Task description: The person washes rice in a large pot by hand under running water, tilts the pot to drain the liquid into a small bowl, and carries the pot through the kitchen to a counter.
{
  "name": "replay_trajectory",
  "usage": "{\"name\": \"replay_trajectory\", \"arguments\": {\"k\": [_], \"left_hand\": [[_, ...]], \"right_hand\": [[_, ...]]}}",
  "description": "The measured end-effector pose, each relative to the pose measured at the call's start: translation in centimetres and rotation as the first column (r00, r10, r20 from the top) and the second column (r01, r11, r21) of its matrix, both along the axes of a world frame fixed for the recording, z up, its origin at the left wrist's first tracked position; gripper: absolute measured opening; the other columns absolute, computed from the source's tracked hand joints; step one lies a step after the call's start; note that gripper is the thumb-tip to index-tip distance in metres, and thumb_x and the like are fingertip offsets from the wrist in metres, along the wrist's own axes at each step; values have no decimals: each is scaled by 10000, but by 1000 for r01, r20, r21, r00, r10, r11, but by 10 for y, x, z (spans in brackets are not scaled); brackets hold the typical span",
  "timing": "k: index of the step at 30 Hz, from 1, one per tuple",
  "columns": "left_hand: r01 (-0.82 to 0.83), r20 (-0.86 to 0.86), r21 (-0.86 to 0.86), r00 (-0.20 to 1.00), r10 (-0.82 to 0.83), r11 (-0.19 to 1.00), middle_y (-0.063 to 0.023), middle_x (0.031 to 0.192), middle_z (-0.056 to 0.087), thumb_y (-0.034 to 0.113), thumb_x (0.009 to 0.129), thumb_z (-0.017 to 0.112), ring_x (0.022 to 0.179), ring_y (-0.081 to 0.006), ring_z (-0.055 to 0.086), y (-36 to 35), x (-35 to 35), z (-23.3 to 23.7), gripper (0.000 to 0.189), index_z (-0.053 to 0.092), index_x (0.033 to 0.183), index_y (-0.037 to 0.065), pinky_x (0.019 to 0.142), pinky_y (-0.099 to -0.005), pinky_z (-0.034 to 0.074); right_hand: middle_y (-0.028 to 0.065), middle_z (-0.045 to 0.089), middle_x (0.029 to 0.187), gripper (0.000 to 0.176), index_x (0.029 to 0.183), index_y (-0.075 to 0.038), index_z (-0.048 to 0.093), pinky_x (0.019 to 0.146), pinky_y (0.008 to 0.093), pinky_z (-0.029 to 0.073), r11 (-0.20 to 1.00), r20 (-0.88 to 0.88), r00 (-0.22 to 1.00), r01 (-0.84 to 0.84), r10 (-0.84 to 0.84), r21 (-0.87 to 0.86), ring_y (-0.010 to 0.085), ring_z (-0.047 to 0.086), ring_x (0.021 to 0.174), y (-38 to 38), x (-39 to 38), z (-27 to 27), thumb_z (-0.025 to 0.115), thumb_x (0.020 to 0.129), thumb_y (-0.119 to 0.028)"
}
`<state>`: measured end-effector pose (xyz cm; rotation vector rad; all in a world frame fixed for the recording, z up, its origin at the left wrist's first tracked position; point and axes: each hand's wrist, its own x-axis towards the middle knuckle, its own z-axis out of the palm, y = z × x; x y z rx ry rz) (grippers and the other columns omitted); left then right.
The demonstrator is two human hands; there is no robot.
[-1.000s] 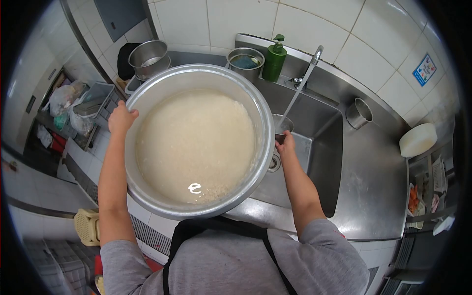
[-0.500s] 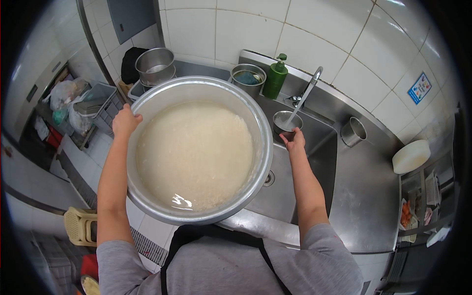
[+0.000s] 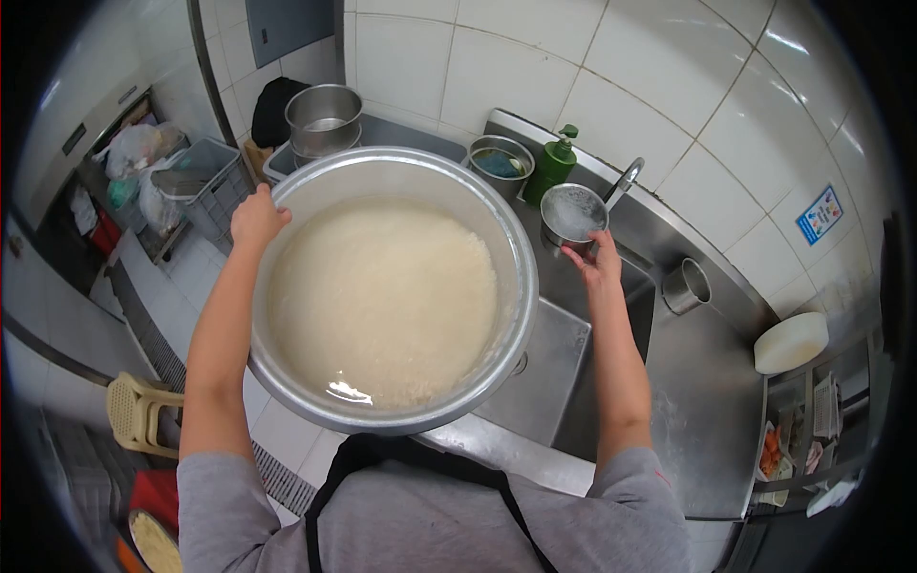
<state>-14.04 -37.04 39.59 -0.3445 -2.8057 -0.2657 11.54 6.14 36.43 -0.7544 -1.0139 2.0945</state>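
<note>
A large metal pot (image 3: 523, 315) of rice in cloudy water (image 3: 382, 296) fills the middle of the view, overlapping the sink's left part. My left hand (image 3: 258, 220) is closed over the pot's upper left rim. On the other side, my right hand (image 3: 597, 258) holds a small metal bowl (image 3: 564, 234) by its lower right side, fingers underneath. Bubbly water is in the bowl, which is raised close to the faucet (image 3: 626, 181). Below the bowl lies the steel sink (image 3: 544, 368), its drain partly covered by the pot.
Behind the pot stand a green pump bottle (image 3: 551, 167), a metal container with a blue scrubber (image 3: 501, 164) and stacked metal pots (image 3: 323, 119). A metal cup (image 3: 686, 286) and a white bowl (image 3: 791, 344) are at the right. A beige stool (image 3: 138, 415) is on the floor at left.
My right hand has raised the bowl up and slightly right, from under the running stream to beside the faucet. The large pot stays in my left hand's grip.
</note>
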Motion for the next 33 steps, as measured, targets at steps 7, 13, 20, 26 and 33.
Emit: {"name": "replay_trajectory", "arguments": {"k": [7,13,20,26,33], "left_hand": [[8,14,-7,1000,-8,1000,-195,800,600,283,648,598,770,-323,595,-1,-4,-2,404,482,916,4,683,-393,479],[-21,36,-20,999,22,1000,-185,819,600,287,648,590,787,-319,591,0,-4,-1,412,484,930,6,703,-388,471],[-3,13,-13,1000,3,1000,-203,802,597,305,652,572,765,-334,591,-3,-8,-6,411,477,913,1,684,-404,472],[-22,43,-9,999,22,1000,-207,819,594,316,652,579,779,-336,587,-1,-6,-3,429,477,927,3,690,-403,470],[-21,68,-33,997,24,999,-200,855,594,334,662,587,815,-332,583,0,-6,0,455,474,958,7,711,-400,466]], "right_hand": [[59,452,925,564,1194,-104,387,574,389,526,881,83,996,-71,37,469,207,513,846,-65,-2,42,488,662,54],[60,410,974,673,1183,-43,370,645,289,501,353,-33,991,78,-132,932,173,471,835,-88,-13,38,557,540,29],[177,275,1221,767,1217,-95,315,747,328,444,-54,-271,958,267,-96,962,299,333,1110,-129,-12,18,599,524,68],[181,320,1171,695,1223,-56,296,755,354,416,32,-320,835,373,-448,927,295,372,1058,-103,-18,15,557,584,26],[128,474,909,339,1001,-82,434,607,518,469,989,127,992,29,-11,-147,282,506,792,24,-29,-132,535,703,-208]]}}
